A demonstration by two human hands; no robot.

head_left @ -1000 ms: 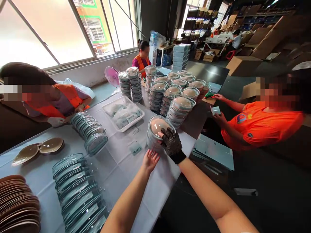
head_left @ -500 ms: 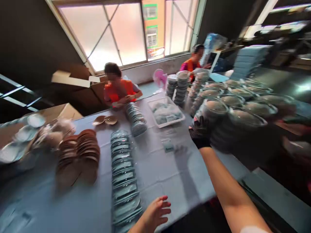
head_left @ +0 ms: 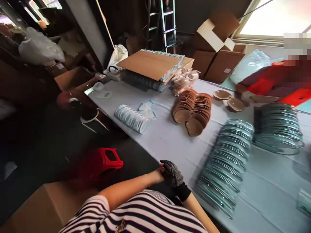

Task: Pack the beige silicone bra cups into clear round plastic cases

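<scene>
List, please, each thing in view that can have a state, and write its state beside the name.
right hand: gloved, holds nothing, touching the left hand.
left hand: bare, mostly hidden behind the glove, at the table edge.
clear lids: overlapping in a slanted row.
brown cups: nested in two leaning rows.
cardboard box: flaps open.
flat cardboard: lying on stacked packs.
red stool: upright on the floor.

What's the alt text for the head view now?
Gloved right hand and bare left hand meet at the edge of a cloth-covered table, holding nothing visible. Beside them lie rows of clear lids and brown pads.
</scene>
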